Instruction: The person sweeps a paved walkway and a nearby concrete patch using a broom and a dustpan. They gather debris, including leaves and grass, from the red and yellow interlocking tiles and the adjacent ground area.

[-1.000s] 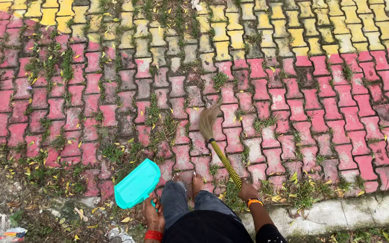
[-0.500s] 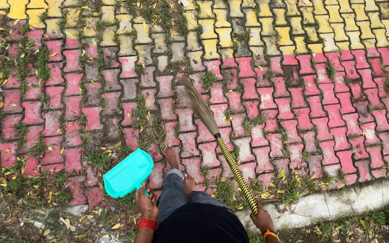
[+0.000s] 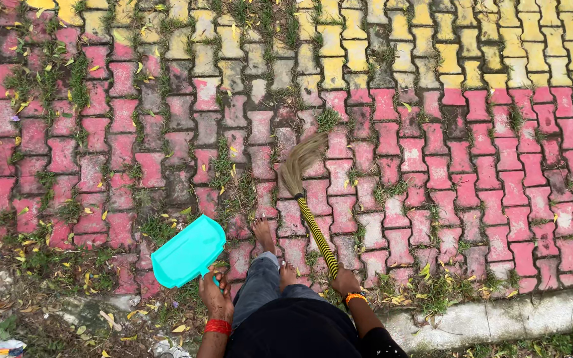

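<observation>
My left hand [image 3: 215, 296] grips the handle of a turquoise plastic dustpan [image 3: 188, 250], held just above the paving at lower left. My right hand [image 3: 345, 281], with an orange band at the wrist, grips the yellow-and-black wrapped handle of a grass broom [image 3: 305, 185]. Its pale bristle head rests on the red pavers ahead of me, curving up and to the right. My bare feet [image 3: 264, 234] stand on the bricks between dustpan and broom.
Interlocking pavers, red near me and yellow [image 3: 339, 40] farther off, have grass and moss in the joints. Small yellow leaves [image 3: 94, 66] lie scattered, mostly at left. A pale concrete kerb [image 3: 499, 318] runs along the lower right. Dirt and litter sit at lower left.
The broom has swung from pointing up-left to a more upright line, its head now nearer my feet. The dustpan stays in my left hand. I have stepped slightly along the pavers.
</observation>
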